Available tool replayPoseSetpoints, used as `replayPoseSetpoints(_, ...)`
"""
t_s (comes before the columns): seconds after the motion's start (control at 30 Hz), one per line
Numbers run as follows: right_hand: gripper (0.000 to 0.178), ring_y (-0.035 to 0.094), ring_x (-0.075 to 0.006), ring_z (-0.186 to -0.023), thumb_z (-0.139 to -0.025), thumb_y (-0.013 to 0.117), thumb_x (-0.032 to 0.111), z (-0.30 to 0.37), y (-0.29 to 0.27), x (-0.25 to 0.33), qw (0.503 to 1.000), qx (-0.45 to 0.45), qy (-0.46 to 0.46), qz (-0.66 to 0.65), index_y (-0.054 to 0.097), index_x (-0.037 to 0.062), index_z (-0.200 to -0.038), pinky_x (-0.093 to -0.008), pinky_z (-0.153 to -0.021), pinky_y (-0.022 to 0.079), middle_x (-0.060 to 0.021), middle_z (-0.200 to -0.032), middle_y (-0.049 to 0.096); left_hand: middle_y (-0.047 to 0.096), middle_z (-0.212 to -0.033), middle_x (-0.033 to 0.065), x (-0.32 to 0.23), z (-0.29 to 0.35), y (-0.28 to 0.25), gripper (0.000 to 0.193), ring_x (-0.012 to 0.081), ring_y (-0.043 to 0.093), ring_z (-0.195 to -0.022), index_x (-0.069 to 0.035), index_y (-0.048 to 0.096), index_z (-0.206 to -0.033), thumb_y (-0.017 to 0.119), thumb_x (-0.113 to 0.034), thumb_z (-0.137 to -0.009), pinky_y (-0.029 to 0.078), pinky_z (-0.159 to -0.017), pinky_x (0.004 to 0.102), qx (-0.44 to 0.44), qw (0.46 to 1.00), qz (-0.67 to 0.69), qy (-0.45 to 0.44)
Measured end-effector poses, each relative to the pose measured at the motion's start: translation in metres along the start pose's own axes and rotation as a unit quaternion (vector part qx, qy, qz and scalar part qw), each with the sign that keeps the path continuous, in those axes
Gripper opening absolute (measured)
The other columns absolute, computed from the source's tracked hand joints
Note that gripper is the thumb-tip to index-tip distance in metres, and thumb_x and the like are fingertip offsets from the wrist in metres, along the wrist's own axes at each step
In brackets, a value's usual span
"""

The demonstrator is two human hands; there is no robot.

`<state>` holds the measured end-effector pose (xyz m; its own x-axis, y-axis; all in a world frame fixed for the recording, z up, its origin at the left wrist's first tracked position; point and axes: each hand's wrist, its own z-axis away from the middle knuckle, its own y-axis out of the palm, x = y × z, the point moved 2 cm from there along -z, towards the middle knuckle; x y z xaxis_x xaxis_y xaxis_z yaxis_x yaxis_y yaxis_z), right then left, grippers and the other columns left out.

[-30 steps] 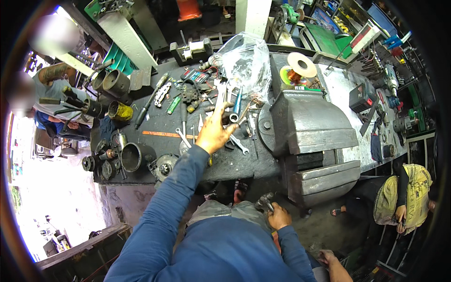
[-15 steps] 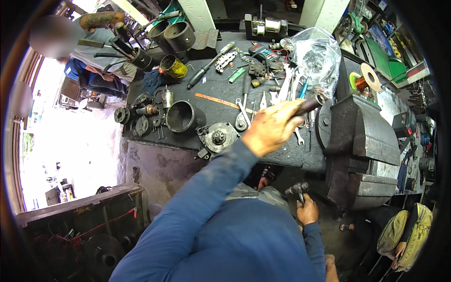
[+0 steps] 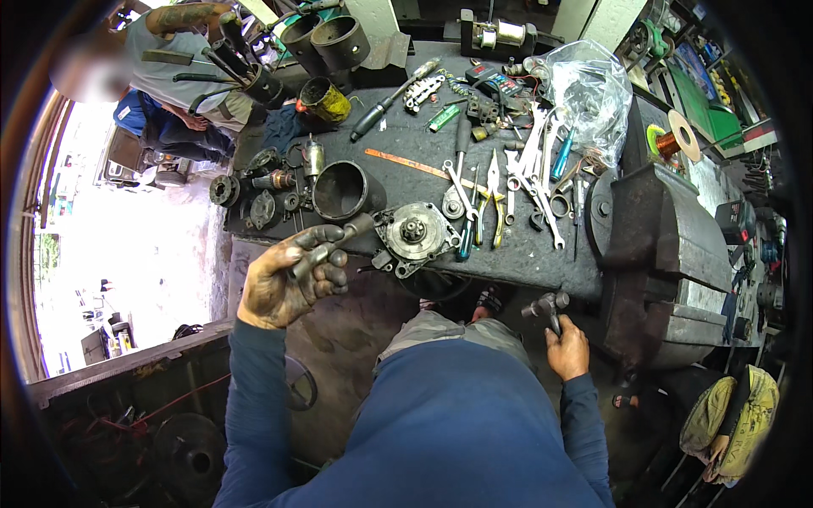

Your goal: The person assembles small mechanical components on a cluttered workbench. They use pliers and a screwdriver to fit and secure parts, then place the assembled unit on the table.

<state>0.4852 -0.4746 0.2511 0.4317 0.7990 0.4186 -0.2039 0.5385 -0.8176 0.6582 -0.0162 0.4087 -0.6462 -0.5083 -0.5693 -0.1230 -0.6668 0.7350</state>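
Grey metal makes up most of what is in hand: the left grip (image 3: 292, 279) holds a short stepped tube (image 3: 358, 226), fingers bent about it, its wide end toward the round housing (image 3: 415, 231) at the near edge of the tabletop (image 3: 542, 273). Whether tube and housing touch I can't tell, as they nearly overlap in this view. The right grip (image 3: 569, 349) is closed on the handle of a hammer (image 3: 549, 305), held low, in front of the tabletop and well apart from the housing.

As far as I can judge, the work is partway along. Both tools are in hand, and the housing lies with its central toothed piece uncovered. The open cylinder (image 3: 343, 188) sits just beyond it, and the loose parts (image 3: 267, 186) are grouped to the left, so nothing there looks joined up yet. Pliers (image 3: 491, 203) and wrenches (image 3: 542, 182) lie unheld to the right, beside the big vise (image 3: 665, 229), and whatever fitting remains appears undone
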Motion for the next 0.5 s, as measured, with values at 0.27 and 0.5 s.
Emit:
replayPoseSetpoints(0.27, 0.024, 0.068, -0.0515, -0.096, -0.092, 0.073, 0.016, 0.001, -0.004, 0.023, 1.000, -0.003, 0.009, 0.004, 0.066, 0.0020, -0.109, -0.0569, -0.079, 0.052, -0.0267, -0.091, 0.071, 0.065, -0.082, -0.0007, 0.028, -0.024, 0.025, 0.021, 0.0076, 0.065, -0.077, -0.001, 0.074, -0.118, 0.076, -0.013, -0.102, 0.055, -0.073, 0.0243, -0.187, 0.878, -0.400, 0.184)
replayPoseSetpoints(0.5, 0.026, 0.068, -0.0505, -0.096, -0.092, 0.074, 0.017, 0.007, -0.006, 0.024, 0.999, -0.030, 0.020, -0.024, 0.066, 0.0021, -0.112, -0.0559, -0.079, 0.052, -0.0268, -0.091, 0.071, 0.072, -0.094, -0.0005, 0.029, -0.064, 0.027, 0.022, 0.0077, 0.062, -0.083, 0.001, 0.072, -0.115, 0.076, -0.017, -0.104, 0.052, -0.078, 0.0255, -0.146, 0.774, -0.535, 0.306)
